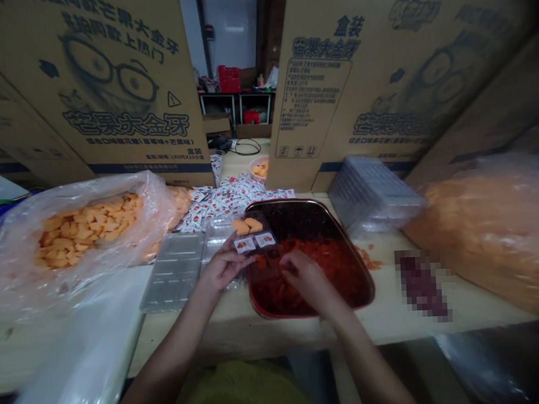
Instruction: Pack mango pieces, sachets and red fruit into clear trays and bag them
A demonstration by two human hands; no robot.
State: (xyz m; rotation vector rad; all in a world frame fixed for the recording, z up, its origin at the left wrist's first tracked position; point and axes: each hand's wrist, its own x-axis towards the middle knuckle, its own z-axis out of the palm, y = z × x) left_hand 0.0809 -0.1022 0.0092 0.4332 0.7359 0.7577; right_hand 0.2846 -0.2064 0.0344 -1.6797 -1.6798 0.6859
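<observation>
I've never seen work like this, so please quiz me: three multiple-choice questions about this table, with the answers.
1. Where is the right hand?
A. On a cardboard box
B. Over the red tray
C. Inside a plastic bag

2. How many sachets lie on the clear tray?
A. One
B. Two
C. Five

3. What state is the clear tray in?
A. Held up by the left hand
B. Lying flat on the table
C. Closed inside a box

Answers:
1. B, it hangs above orange pieces there.
2. B, two red-and-white sachets sit below two orange pieces.
3. A, the hand grips its edge.
</observation>
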